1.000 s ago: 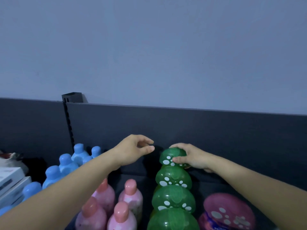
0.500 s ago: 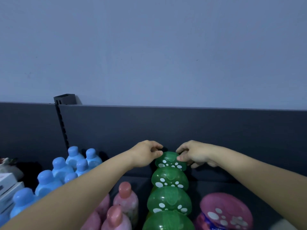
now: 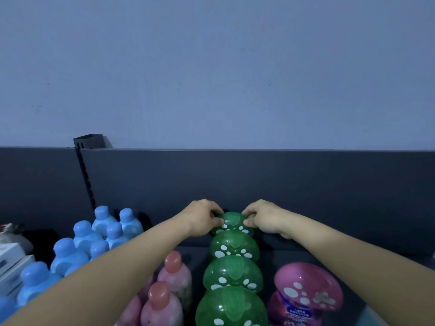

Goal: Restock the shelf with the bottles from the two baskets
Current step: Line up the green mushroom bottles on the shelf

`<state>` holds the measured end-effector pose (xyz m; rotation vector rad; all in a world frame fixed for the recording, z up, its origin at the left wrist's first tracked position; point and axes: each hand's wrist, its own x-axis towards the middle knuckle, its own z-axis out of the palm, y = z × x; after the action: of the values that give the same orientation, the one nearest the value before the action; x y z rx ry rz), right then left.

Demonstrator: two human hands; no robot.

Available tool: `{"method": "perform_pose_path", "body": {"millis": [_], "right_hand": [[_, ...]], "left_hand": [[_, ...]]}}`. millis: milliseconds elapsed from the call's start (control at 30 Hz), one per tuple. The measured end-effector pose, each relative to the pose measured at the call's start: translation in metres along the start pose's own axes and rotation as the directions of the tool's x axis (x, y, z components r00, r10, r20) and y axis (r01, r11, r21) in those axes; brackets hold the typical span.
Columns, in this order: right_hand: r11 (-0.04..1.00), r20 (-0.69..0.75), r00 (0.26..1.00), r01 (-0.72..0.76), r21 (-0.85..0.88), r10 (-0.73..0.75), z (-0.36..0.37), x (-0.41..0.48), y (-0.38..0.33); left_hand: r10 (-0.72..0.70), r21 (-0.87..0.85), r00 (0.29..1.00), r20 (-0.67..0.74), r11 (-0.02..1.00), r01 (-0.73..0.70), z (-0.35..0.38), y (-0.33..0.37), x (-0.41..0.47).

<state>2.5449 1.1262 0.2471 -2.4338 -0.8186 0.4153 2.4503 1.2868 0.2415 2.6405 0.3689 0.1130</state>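
Green bottles (image 3: pixel 231 307): four, with white-spotted dome caps, stood in a single file that ran from the viewer up to the hands.
Magenta bottle (image 3: pixel 308 288): one, spotted cap, under the right forearm, just right of the green file.
Pink bottles (image 3: pixel 174 274): three could be made out, beneath the left forearm and left of the green file; more may have been hidden.
Blue bottles (image 3: pixel 82 234): seven caps counted, clustered well left of the left hand.
White boxes (image 3: pixel 11 255): two, stacked at the far left edge.
Left hand (image 3: pixel 202 217): fingers curled, it gripped the left side of the farthest green bottle (image 3: pixel 231 223).
Right hand (image 3: pixel 263 217): fingers curled, it gripped that bottle's right side.
Back panel (image 3: pixel 306 184): dark, directly behind both hands.
Slotted upright (image 3: pixel 84 175): one, up and left of the left hand.
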Motion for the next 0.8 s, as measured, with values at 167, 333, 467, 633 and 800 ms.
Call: {"method": "perform_pose_path", "body": {"millis": [167, 333, 467, 633, 800], "right_hand": [[0.984, -0.073, 0.992, 0.096, -0.152, -0.108, -0.020, -0.018, -0.010], [0.961, -0.116, 0.970, 0.186, -0.204, -0.213, -0.050, -0.041, -0.021], [0.932, -0.117, 0.943, 0.281, -0.229, -0.313, -0.056, -0.053, -0.037], [0.867, -0.091, 0.883, 0.426, -0.260, -0.461, -0.040, -0.080, -0.081], [0.772, -0.026, 0.802, 0.565, -0.289, -0.597, -0.007, -0.120, -0.151]], "left_hand": [[0.056, 0.343, 0.993, -0.099, 0.939, -0.019, -0.020, 0.007, -0.019], [0.132, 0.563, 0.964, -0.232, 0.826, 0.022, -0.056, 0.007, -0.059], [0.072, 0.556, 0.944, -0.321, 0.822, 0.126, -0.080, -0.003, -0.107], [0.021, 0.512, 0.896, -0.444, 0.826, 0.235, -0.100, -0.024, -0.174], [-0.022, 0.485, 0.838, -0.546, 0.807, 0.337, -0.112, -0.062, -0.255]]}}
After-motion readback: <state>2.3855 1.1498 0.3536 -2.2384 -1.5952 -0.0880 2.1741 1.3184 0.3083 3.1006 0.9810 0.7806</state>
